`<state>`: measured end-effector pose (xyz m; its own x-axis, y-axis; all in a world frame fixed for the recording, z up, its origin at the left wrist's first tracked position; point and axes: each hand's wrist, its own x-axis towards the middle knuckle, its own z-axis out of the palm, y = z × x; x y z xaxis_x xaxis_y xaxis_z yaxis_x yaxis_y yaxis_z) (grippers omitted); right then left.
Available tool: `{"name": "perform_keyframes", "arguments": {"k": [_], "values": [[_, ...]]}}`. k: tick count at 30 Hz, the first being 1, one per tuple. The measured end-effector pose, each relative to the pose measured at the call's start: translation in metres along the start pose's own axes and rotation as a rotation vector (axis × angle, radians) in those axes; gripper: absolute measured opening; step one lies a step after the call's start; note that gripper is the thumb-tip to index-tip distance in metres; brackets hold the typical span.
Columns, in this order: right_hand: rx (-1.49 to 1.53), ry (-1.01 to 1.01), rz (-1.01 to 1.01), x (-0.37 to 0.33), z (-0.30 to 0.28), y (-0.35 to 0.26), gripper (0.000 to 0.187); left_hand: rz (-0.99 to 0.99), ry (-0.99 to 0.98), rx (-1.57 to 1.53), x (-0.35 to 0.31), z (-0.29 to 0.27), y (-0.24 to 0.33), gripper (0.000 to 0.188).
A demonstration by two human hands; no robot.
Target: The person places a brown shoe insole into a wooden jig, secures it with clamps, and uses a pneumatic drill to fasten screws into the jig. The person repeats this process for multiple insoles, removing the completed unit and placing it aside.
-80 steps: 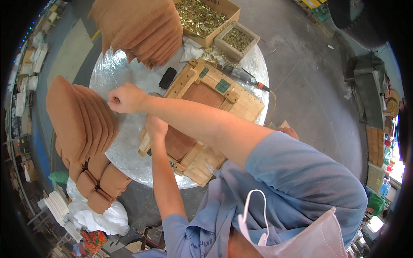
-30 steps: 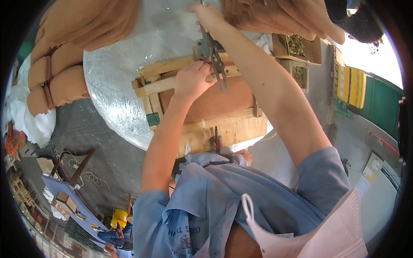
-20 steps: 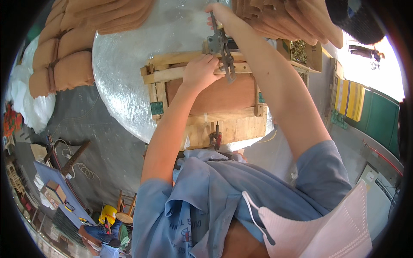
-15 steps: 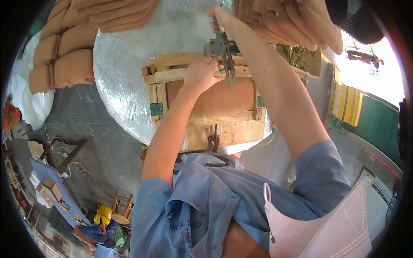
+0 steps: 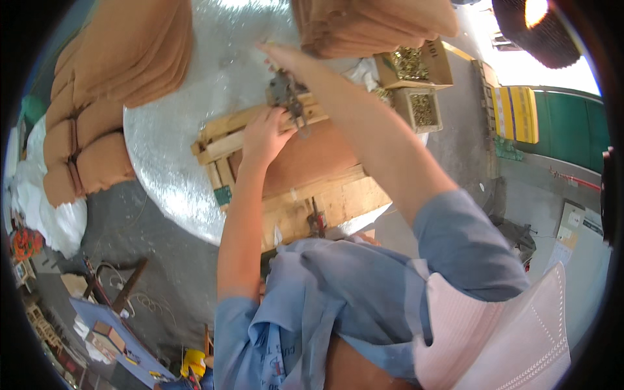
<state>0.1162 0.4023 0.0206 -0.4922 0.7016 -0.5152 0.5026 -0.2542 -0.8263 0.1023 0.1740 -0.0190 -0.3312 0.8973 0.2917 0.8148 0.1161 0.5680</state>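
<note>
The two hands are apart, one at each end of a dark metal tool [image 5: 281,91] that lies across the far side of a wooden frame [image 5: 325,184]. The right hand [image 5: 286,58] is at the far end of the tool, its fingers curled around it, though blur softens the grip. The left hand [image 5: 264,136] lies over a pale wooden bar [image 5: 224,148] along that same far side, with its fingertips just beside the near end of the tool; whether they clamp the bar or only press on it, I cannot tell.

The frame surrounds a flat brown panel [image 5: 312,159] and sits on a round worktop [image 5: 162,170] covered in shiny clear film. A small green piece [image 5: 222,195] is at the left corner of the frame. Nearest the person's body, a red-handled tool [image 5: 319,223] lies on a wooden board [image 5: 354,203].

One stack of brown pads [image 5: 140,49] rises at the left of the worktop, and another brown stack [image 5: 370,26] stands beyond the right forearm. To the right of that forearm, a cardboard box [image 5: 439,65] and a smaller tray [image 5: 424,129] hold small brass-coloured pieces.
</note>
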Motion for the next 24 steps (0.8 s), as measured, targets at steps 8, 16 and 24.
{"name": "perform_keyframes", "arguments": {"k": [8,16,24], "values": [[0.215,0.921,-0.088,-0.162,-0.131,0.202,0.027,-1.171,0.709,-0.105,-0.122,-0.026,-0.058,0.047],[-0.430,0.993,0.529,-0.135,-0.112,0.209,0.050,-1.526,0.189,0.212,-0.076,-0.033,-0.032,0.067],[-0.541,0.890,0.553,-0.140,-0.104,0.208,0.060,-1.258,-0.213,0.750,-0.123,-0.011,-0.079,0.056]]}}
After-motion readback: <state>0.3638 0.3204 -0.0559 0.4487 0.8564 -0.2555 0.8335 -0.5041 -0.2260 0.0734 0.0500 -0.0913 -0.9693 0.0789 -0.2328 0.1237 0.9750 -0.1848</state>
